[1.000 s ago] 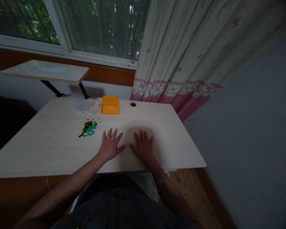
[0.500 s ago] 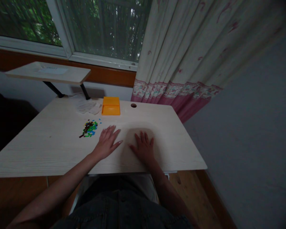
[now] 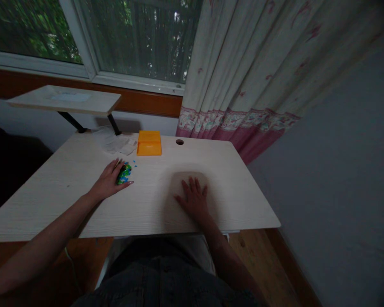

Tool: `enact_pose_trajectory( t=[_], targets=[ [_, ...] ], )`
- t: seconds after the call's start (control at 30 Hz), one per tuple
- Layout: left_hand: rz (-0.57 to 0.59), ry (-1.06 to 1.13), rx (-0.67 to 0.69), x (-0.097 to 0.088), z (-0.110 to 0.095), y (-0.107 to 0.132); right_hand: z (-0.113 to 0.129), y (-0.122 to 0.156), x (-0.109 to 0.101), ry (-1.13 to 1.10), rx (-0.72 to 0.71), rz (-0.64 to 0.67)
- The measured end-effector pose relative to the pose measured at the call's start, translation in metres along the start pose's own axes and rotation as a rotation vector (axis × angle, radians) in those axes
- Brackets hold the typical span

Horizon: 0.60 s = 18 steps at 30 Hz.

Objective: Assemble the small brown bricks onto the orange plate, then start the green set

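My left hand (image 3: 108, 181) is at the left edge of a small heap of coloured pieces (image 3: 124, 174), its fingers and thumb spread around that side. Green and blue bits show between thumb and fingers; the part of the heap under the hand is hidden. A few blue pieces lie loose just right of the heap. My right hand (image 3: 194, 198) rests flat on the pale wooden table (image 3: 147, 204), fingers apart, with nothing in it. A yellow open box (image 3: 149, 149) stands behind the heap, out of reach of both hands' fingertips.
Crumpled clear plastic (image 3: 121, 145) lies left of the box. A raised shelf (image 3: 67, 100) on black legs stands at the back left, with a paper on it. Behind the box's right side is a round hole (image 3: 179, 142) in the tabletop. A curtain (image 3: 237, 94) hangs at the back right.
My left hand has moved left from the bare table to the heap of coloured pieces and now covers its left part. My right hand has stayed in place.
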<state>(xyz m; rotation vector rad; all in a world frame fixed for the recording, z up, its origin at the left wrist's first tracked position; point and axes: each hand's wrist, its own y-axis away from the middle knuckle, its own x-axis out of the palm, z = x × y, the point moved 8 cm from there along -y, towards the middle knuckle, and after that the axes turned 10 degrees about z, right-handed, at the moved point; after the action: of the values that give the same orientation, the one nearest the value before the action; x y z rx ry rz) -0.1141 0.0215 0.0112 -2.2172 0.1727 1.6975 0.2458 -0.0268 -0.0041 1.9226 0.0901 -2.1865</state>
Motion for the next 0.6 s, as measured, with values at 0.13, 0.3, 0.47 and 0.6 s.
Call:
enact_pose_trajectory(
  t=[0.13,0.3,0.47,0.6],
  targets=[
    [0.053,0.024,0.011,0.008,0.004,-0.017,-0.001,-0.001,0.000,-0.010,0.001,-0.009],
    [0.134,0.053,0.063,0.015,-0.001,-0.039,-0.001,-0.001,0.000,-0.007,-0.006,-0.027],
    [0.166,0.062,0.133,0.017,-0.008,-0.053,0.000,0.000,-0.002,-0.010,-0.015,-0.052],
    [0.193,0.068,0.191,0.020,-0.016,-0.057,0.001,0.001,-0.003,-0.019,-0.023,-0.066]
  ],
)
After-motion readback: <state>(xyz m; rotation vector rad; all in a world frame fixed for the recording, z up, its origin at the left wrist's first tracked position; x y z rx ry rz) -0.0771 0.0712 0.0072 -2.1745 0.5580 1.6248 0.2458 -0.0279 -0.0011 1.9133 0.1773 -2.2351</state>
